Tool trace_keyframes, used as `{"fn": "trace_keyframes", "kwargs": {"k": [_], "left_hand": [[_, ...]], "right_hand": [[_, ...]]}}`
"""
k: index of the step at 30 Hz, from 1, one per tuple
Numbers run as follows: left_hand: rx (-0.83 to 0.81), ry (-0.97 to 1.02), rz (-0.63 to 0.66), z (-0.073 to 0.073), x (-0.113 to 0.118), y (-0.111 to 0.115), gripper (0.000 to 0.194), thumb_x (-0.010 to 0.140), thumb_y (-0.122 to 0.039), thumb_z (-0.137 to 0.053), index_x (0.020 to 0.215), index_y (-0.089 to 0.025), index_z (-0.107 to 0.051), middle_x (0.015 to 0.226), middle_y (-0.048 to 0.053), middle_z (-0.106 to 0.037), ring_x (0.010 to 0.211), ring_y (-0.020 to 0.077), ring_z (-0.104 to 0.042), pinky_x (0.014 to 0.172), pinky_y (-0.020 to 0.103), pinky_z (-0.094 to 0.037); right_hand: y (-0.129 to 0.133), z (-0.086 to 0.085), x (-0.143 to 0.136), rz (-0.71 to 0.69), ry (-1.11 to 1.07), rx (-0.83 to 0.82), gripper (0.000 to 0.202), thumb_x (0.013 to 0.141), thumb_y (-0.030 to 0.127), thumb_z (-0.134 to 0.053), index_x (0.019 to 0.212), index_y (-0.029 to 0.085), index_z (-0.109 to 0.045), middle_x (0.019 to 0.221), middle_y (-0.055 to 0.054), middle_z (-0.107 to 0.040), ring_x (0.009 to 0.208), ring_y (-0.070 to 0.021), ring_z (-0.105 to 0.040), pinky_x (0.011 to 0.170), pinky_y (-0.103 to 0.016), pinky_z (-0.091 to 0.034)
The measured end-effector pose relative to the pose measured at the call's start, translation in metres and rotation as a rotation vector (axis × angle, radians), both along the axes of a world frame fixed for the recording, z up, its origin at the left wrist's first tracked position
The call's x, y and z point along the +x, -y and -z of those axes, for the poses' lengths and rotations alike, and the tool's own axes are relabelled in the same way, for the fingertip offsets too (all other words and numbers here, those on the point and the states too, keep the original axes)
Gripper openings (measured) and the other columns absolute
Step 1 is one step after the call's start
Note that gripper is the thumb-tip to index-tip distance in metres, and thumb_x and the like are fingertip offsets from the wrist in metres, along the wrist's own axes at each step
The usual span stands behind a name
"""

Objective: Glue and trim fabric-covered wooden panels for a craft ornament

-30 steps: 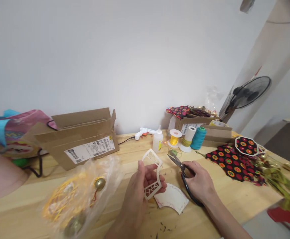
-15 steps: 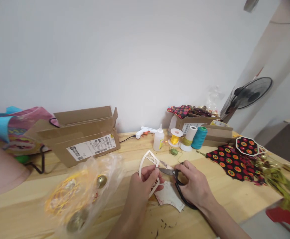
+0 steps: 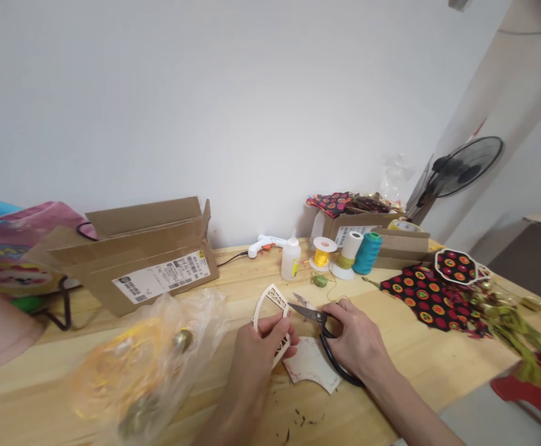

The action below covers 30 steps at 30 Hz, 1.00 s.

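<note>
A pale curved frame with cut-out lattice ends is pinched between the thumb and fingers of my left hand. My right hand grips black-handled scissors, whose dark blades point left, their tips close to the frame's right edge. Beneath the scissors lies a white curved-edged piece with reddish marks. Small dark scraps are scattered on the wooden table below it.
Behind my hands stand a glue bottle, thread spools and a white glue gun. Cardboard box and plastic bag are left; patterned black fabric and a filled box are right.
The scissors' tips have moved slightly up relative to the frame. The whole view has shifted a little, so most things appear farther left. Both hands keep their holds.
</note>
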<state>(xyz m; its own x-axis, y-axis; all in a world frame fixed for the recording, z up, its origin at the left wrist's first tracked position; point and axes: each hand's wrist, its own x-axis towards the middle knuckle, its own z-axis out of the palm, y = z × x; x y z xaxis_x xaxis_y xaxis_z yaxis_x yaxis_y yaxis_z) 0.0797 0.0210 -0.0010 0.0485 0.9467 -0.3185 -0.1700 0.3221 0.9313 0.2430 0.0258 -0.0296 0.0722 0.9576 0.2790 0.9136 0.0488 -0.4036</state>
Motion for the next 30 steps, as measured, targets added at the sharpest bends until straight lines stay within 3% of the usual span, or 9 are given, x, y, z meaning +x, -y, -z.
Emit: {"fn": "trace_keyframes", "kwargs": {"k": [4,9,17,23,26,30], "left_hand": [[-0.049,0.045,0.068,0.002,0.002,0.005,0.02,0.062,-0.028,-0.067,0.071,-0.011,-0.069,0.054,0.002,-0.061,0.049,0.0106,-0.056,0.047,0.019,-0.047],[-0.03,0.04,-0.041,0.0,0.0,0.003,0.02,0.063,-0.026,-0.068,0.076,-0.011,-0.068,0.058,0.002,-0.061,0.054,0.0111,-0.058,0.051,0.02,-0.05],[-0.054,0.047,-0.051,0.0,-0.001,0.002,0.015,0.064,-0.022,-0.066,0.075,-0.012,-0.068,0.055,0.0,-0.061,0.053,0.0103,-0.057,0.051,0.02,-0.05],[-0.04,0.08,0.135,-0.002,0.005,0.008,0.017,0.061,-0.026,-0.069,0.064,-0.01,-0.066,0.052,0.001,-0.059,0.046,0.0096,-0.054,0.043,0.019,-0.044],[-0.062,0.104,0.123,-0.004,0.003,0.006,0.019,0.059,-0.027,-0.07,0.068,-0.01,-0.066,0.054,0.001,-0.06,0.048,0.0103,-0.055,0.045,0.02,-0.045],[-0.111,0.056,0.205,-0.007,0.0,0.003,0.02,0.054,-0.027,-0.073,0.06,-0.01,-0.064,0.053,0.002,-0.062,0.047,0.0109,-0.056,0.045,0.021,-0.045]], "right_hand": [[-0.006,-0.001,0.005,0.079,-0.019,0.02,0.02,0.068,0.017,-0.048,0.08,0.023,-0.062,0.074,-0.004,-0.059,0.069,-0.019,-0.056,0.054,-0.025,-0.036],[-0.001,-0.002,0.003,-0.052,-0.045,0.036,0.023,0.065,0.013,-0.05,0.081,0.023,-0.062,0.074,-0.001,-0.057,0.07,-0.0147,-0.056,0.059,-0.022,-0.039],[0.003,0.001,0.0,-0.124,-0.035,0.036,0.023,0.064,0.014,-0.05,0.081,0.023,-0.063,0.073,-0.002,-0.055,0.068,-0.0156,-0.055,0.059,-0.023,-0.039],[-0.005,0.002,0.005,0.044,-0.171,0.055,0.021,0.064,0.015,-0.051,0.077,0.024,-0.064,0.074,-0.002,-0.059,0.066,-0.0173,-0.055,0.056,-0.025,-0.037],[-0.007,0.004,0.011,0.035,-0.264,0.09,0.02,0.065,0.017,-0.052,0.08,0.023,-0.064,0.074,-0.002,-0.06,0.07,-0.0174,-0.056,0.063,-0.027,-0.041],[-0.005,-0.001,0.013,-0.008,-0.422,0.113,0.024,0.069,0.03,-0.055,0.088,0.017,-0.063,0.08,-0.005,-0.063,0.072,-0.0176,-0.058,0.065,-0.027,-0.045]]}}
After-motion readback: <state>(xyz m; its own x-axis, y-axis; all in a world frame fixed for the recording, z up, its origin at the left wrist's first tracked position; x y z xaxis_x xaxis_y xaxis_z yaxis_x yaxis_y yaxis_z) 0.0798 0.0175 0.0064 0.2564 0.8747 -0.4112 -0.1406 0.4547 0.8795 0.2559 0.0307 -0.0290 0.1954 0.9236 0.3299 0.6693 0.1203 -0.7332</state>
